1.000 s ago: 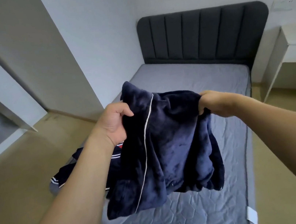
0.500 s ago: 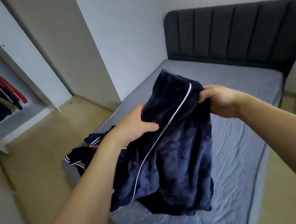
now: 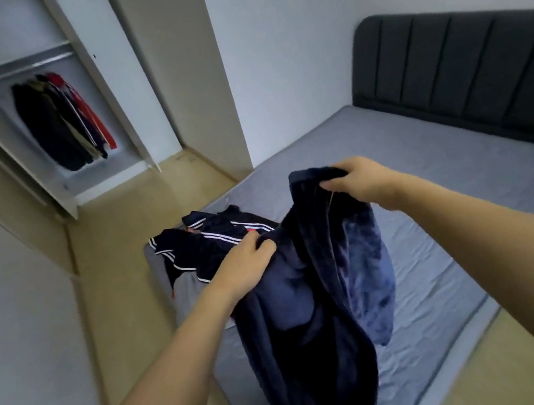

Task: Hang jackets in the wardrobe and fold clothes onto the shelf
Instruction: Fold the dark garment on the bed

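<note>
- Navy fleece garment [image 3: 323, 284] hangs in the air over the near end of the bed, held between both hands; its lower folds droop below the mattress edge toward the bottom of the frame
- right hand [image 3: 361, 181] pinches the garment's top edge at the higher point, fingers curled round the cloth; left hand [image 3: 246, 269] grips a bunched part lower and to the left, thumb over the fabric; the two hands are apart, with cloth stretched between them
- second dark jacket [image 3: 209, 242] with white stripes lies crumpled on the near left corner of the mattress, just behind the left hand; part of it lies at the corner's edge, beside a grey piece of cloth
- grey quilted mattress [image 3: 428, 178] is bare from the jacket back to the dark padded headboard [image 3: 467, 68]; its left side meets the white wall, its right side borders a strip of floor
- tan floor [image 3: 121, 258] runs open from the bed's corner to the wardrobe [image 3: 97, 99] at upper left
- wardrobe stands open; several hung jackets [image 3: 63, 121], dark, tan and red, are bunched together under a metal rail [image 3: 20, 67], with free rail on either side of them
- pale wall or door panel [image 3: 8, 310] fills the left edge, close beside the left forearm; a dark handle sits on it higher up
- picture is somewhat blurred, so fine detail of the cloth is unclear
</note>
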